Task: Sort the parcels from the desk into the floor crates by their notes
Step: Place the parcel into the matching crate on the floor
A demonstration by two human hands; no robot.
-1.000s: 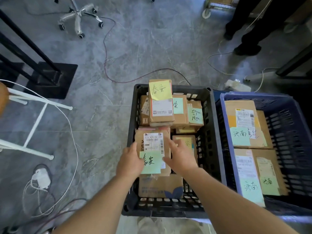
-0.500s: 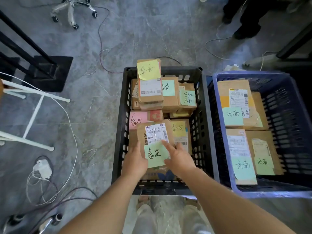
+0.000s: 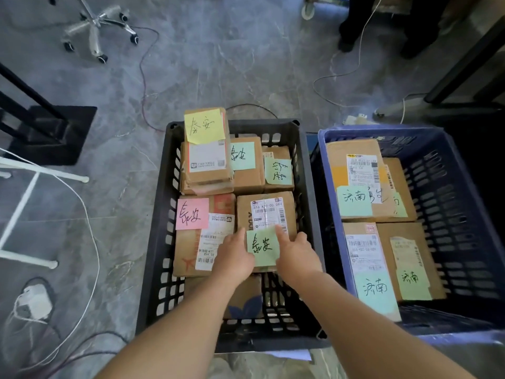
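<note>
A cardboard parcel [image 3: 266, 212] with a white shipping label and a green note sits in the black crate [image 3: 157, 242], on its near right side. My left hand [image 3: 235, 259] grips the parcel's near left edge. My right hand [image 3: 296, 255] holds its near right edge, fingers lying on top beside the note. Several other parcels with yellow, pink and green notes fill the same crate. The blue crate [image 3: 464, 170] to the right holds several parcels with green notes in different writing.
Cables [image 3: 90, 242] and a white power adapter [image 3: 34, 299] lie on the grey floor at left. A white frame [image 3: 24, 192], a black stand base [image 3: 54, 132] and a chair base [image 3: 95, 26] stand beyond. A person's legs [image 3: 355, 23] are at the far right.
Both hands have carried the green-noted parcel down and to the right inside the black crate, uncovering the pink-noted parcel to its left. The view has shifted closer over the crates.
</note>
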